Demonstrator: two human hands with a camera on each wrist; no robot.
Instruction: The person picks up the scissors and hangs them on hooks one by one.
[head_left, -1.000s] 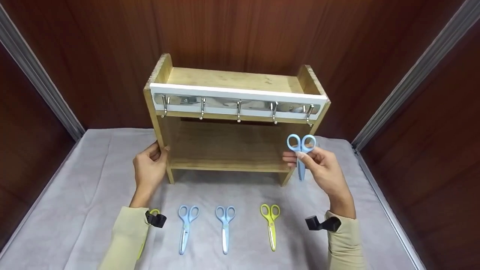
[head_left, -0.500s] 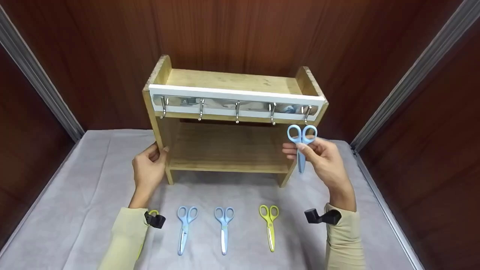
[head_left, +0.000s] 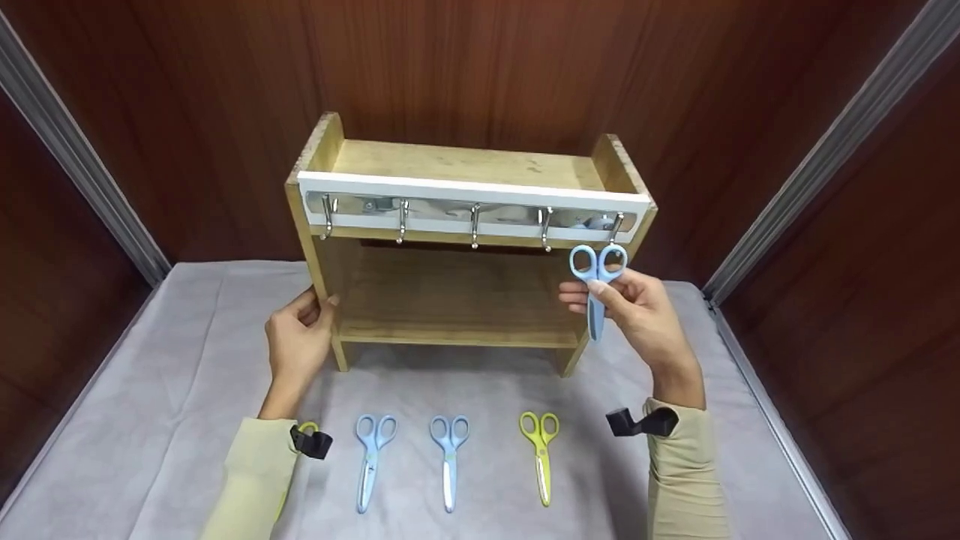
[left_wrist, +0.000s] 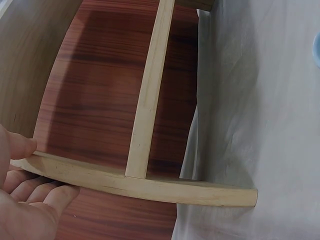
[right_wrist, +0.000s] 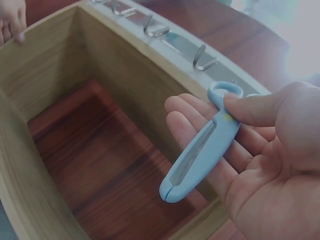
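Observation:
Blue scissors point(head_left: 595, 307) hang blades down, pinched between the thumb and fingers of my right hand point(head_left: 637, 307). Their handle loops overlap the lower end of the rightmost hook point(head_left: 616, 227) in the head view. In the right wrist view the scissors point(right_wrist: 205, 155) lie across the fingers below the hook rail. My left hand point(head_left: 300, 337) grips the left side panel of the wooden shelf point(head_left: 457, 337); the left wrist view shows the thumb and fingers on either side of that panel point(left_wrist: 100, 180). A white rail point(head_left: 450, 184) with several metal hooks runs along the shelf's top front.
On the grey cloth point(head_left: 487, 517) in front lie two blue pairs of scissors point(head_left: 368, 465) and a yellow-green pair point(head_left: 541, 457). Another yellow-green pair is mostly hidden under my left forearm. Brown wood-grain panels point(head_left: 480, 60) stand behind and at both sides.
My right hand has lifted the blue scissors, then shifted slightly left, so the loops now reach the rightmost hook's tip. The left hand has stayed on the side panel.

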